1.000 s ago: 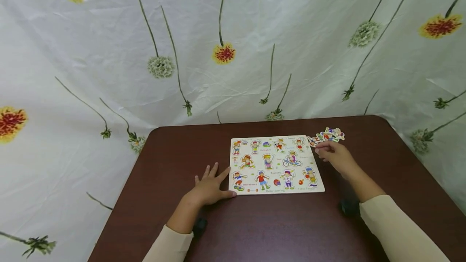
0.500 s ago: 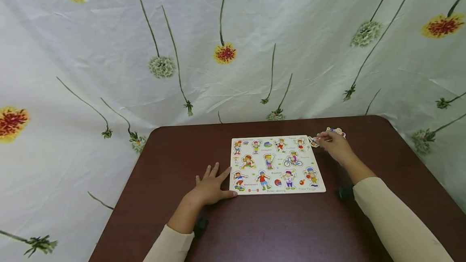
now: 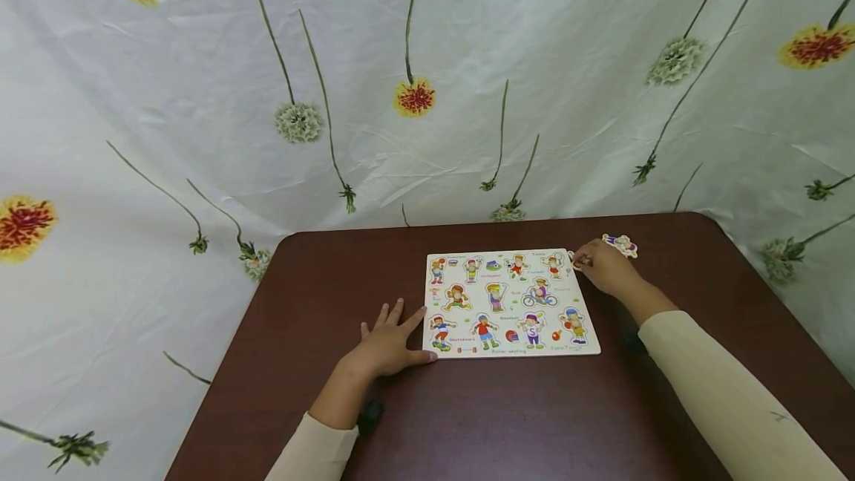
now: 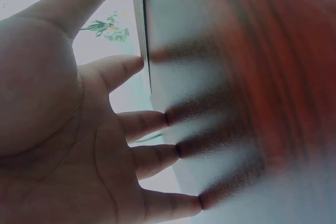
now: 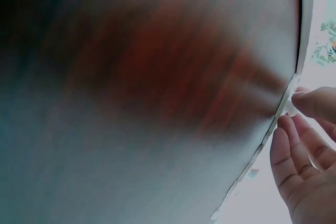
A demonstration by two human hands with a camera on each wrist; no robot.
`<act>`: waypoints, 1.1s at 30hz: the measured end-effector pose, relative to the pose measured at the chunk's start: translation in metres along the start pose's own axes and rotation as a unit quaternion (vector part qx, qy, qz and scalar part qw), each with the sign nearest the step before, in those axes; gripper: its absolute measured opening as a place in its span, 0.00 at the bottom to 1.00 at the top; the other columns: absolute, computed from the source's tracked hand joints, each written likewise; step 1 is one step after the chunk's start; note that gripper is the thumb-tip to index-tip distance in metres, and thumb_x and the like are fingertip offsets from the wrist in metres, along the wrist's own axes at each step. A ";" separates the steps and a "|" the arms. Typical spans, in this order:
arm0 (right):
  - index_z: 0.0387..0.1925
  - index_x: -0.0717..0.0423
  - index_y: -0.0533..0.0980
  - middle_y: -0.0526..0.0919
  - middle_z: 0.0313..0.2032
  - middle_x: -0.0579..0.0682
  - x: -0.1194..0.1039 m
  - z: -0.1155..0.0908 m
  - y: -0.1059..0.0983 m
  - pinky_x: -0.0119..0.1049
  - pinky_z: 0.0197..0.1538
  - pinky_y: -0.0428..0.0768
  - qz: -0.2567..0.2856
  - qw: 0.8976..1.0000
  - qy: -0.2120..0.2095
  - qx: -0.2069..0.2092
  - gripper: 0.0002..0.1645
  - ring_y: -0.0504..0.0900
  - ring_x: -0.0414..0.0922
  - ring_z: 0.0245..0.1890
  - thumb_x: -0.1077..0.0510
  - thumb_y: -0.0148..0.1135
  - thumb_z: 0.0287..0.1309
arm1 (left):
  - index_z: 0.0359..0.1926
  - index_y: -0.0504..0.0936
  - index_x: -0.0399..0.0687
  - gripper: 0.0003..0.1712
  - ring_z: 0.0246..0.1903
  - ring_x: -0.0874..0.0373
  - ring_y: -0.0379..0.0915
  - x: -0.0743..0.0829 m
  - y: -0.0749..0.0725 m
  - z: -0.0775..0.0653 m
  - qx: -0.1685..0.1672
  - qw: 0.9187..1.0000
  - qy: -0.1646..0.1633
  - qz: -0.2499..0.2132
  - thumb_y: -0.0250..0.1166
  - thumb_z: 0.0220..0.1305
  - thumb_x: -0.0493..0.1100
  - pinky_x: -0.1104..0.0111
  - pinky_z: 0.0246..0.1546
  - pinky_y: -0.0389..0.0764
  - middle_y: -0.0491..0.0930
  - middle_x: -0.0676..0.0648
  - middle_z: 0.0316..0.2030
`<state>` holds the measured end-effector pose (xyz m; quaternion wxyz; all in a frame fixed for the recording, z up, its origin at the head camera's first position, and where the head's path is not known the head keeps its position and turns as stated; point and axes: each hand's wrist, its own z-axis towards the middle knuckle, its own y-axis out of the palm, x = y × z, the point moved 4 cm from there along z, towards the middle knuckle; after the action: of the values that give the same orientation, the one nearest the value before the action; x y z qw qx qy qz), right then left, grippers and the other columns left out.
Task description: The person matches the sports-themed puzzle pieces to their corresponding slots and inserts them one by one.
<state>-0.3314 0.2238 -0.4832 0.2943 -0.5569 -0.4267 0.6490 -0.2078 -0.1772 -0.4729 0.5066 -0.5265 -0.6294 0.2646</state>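
A white wooden puzzle board [image 3: 481, 280] with colourful sports figures lies flat on the table. My left hand [image 3: 386, 347] is spread beside it, thumb and index finger touching its left edge; in the left wrist view the other fingertips [image 4: 173, 150] rest on the tabletop. Just off the board's upper right corner, my right hand [image 3: 608, 269] covers part of a small group of loose figure pieces [image 3: 621, 245]. Seen from the right wrist, its thumb and fingers pinch a small pale knob on a thin puzzle piece [image 5: 286, 98]. The piece's picture is hidden.
The dark brown table [image 3: 508, 407] has rounded far corners. Behind it hangs a white cloth [image 3: 454, 169] printed with flowers. Dark wrist devices [image 3: 369, 416] sit under the forearms.
My right hand has reached forward over the loose pieces, then shifted slightly left toward the board's corner, covering more of them. The left hand and the board stay in place.
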 end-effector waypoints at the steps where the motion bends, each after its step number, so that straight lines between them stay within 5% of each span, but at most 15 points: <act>1: 0.47 0.66 0.81 0.77 0.51 0.67 0.000 0.000 0.001 0.56 0.51 0.79 -0.005 1.000 -0.002 -0.001 0.10 0.81 0.60 0.48 0.65 0.59 0.68 | 0.79 0.58 0.65 0.53 0.80 0.33 0.36 0.000 0.000 0.000 0.000 1.000 0.000 0.000 0.70 0.58 0.69 0.26 0.69 0.42 0.44 0.37 0.81; 15: 0.44 0.65 0.79 0.78 0.46 0.65 -0.001 0.002 -0.004 0.53 0.48 0.79 -0.029 0.999 0.011 -0.018 0.08 0.79 0.56 0.42 0.65 0.57 0.68 | 0.79 0.57 0.64 0.53 0.80 0.34 0.35 0.002 -0.001 -0.001 -0.001 1.000 0.001 -0.003 0.70 0.58 0.68 0.26 0.69 0.41 0.44 0.37 0.81; 21: 0.46 0.66 0.79 0.80 0.45 0.66 0.001 0.001 -0.008 0.54 0.46 0.80 -0.014 1.000 0.019 0.013 0.10 0.81 0.58 0.42 0.63 0.58 0.69 | 0.79 0.57 0.64 0.53 0.80 0.34 0.35 0.002 -0.001 -0.001 -0.001 1.000 -0.001 -0.004 0.70 0.58 0.68 0.26 0.69 0.41 0.44 0.37 0.81; 27: 0.48 0.65 0.78 0.84 0.44 0.65 0.000 -0.001 -0.013 0.56 0.50 0.79 0.014 0.999 0.043 0.024 0.13 0.77 0.67 0.57 0.58 0.58 0.70 | 0.79 0.58 0.63 0.53 0.80 0.34 0.35 0.003 -0.002 -0.001 0.000 1.000 -0.002 -0.006 0.70 0.58 0.67 0.26 0.69 0.41 0.45 0.37 0.81; 33: 0.45 0.63 0.77 0.83 0.38 0.59 -0.008 -0.007 -0.014 0.40 0.33 0.77 0.055 0.997 0.057 0.015 0.12 0.80 0.50 0.32 0.56 0.59 0.71 | 0.79 0.59 0.63 0.52 0.80 0.34 0.35 0.004 -0.003 -0.002 0.001 1.000 -0.004 -0.007 0.71 0.58 0.67 0.26 0.70 0.41 0.45 0.36 0.80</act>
<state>-0.3245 0.2250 -0.4675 0.2902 -0.6115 -0.3683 0.6373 -0.2066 -0.1748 -0.4686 0.5066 -0.5205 -0.6350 0.2632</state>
